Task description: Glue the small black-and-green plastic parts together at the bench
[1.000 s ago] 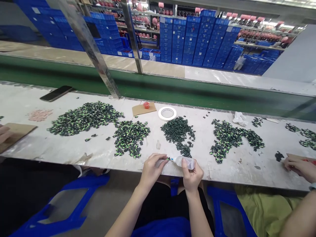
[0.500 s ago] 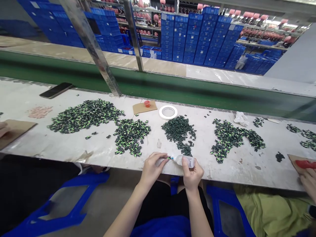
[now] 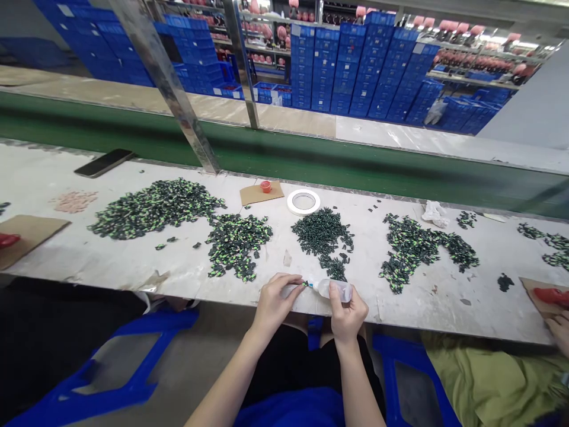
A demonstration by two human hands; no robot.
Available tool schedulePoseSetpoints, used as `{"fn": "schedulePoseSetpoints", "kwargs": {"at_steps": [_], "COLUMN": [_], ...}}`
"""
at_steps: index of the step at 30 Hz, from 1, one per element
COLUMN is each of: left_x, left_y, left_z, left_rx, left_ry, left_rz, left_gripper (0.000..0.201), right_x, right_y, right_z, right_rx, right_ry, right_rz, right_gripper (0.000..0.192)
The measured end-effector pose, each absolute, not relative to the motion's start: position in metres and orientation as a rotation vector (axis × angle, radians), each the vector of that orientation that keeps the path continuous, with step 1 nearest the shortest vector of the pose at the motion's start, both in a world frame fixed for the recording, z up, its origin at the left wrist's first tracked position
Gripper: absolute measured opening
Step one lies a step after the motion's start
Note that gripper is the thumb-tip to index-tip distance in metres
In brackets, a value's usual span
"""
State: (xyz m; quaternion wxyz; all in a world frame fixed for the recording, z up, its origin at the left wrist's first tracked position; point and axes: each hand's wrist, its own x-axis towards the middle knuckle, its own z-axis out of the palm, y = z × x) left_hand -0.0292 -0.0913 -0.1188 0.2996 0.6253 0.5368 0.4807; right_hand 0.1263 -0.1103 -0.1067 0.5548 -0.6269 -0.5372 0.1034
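A small clear bottle is gripped by the right hand, with the fingers closed around its body. The bottle is held lying almost flat, just above the near edge of the table, and its thin tip is pointed to the left. A tiny dark and green part is pinched between the fingertips of the left hand, and the tip of the bottle is placed right at this part. Whether the tip really touches it cannot be told.

Just behind the hands, a heap of dark green parts is spread on the table. A second heap with more bright green is seen to its left, and a bigger one further left. A white tape ring is lying behind the middle heap, near a piece of cardboard on which a small red cap is standing. At the right edge, another person's hand is seen.
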Motion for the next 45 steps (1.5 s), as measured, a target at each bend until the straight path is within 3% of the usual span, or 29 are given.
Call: {"fn": "schedulePoseSetpoints", "kwargs": {"at_steps": [14, 21, 25, 33, 41, 45], "left_x": [-0.029, -0.03, -0.04, -0.08, -0.071, -0.057], "left_y": [-0.091, -0.089, -0.098, -0.115, -0.121, -0.121], "left_z": [-0.117, -0.116, -0.109, -0.09, -0.088, -0.082], "left_rx": [1.639, 1.555, 1.406, 0.79, 0.893, 0.993], "left_ry": [1.42, 1.414, 1.443, 1.318, 1.241, 1.286], "left_rz": [1.259, 1.226, 1.266, 1.426, 1.361, 1.35], "left_gripper": [0.009, 0.009, 0.011, 0.037, 0.032, 0.03], "right_x": [0.126, 0.128, 0.119, 0.076, 0.101, 0.154], "right_y": [-0.108, -0.107, -0.103, -0.072, -0.083, -0.099], "right_z": [-0.103, -0.104, -0.099, -0.111, -0.103, -0.094], "right_rx": [-1.509, -1.425, -1.41, -1.37, -1.514, -1.703], "right_ry": [-1.195, -0.896, -0.996, -1.385, -1.763, -1.809], "right_rz": [0.281, 0.454, 0.527, 0.74, 0.437, 0.197], "right_gripper": [0.038, 0.032, 0.033, 0.037, 0.059, 0.04]}}
